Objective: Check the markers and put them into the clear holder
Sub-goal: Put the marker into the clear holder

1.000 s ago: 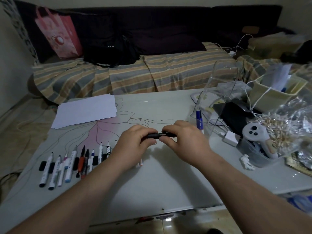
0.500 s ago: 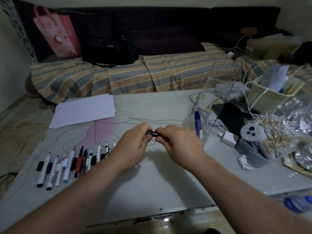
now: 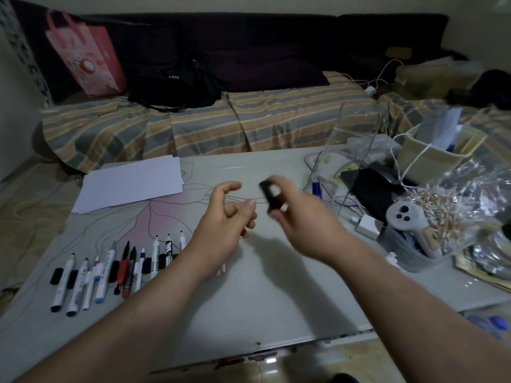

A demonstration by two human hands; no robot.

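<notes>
White paper sheets (image 3: 130, 183) lying on the desk (image 3: 249, 286), far left. Pink bag (image 3: 84, 55) upright on the striped sofa (image 3: 221, 125), beside a black bag (image 3: 177, 84).

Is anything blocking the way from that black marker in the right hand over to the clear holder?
Nothing visible: the black marker in the right hand has open air toward the clear holder.

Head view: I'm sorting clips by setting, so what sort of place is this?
Most likely a home living room: a low table before a sofa with a striped cover, a pink gift bag and charger cables about.
</notes>
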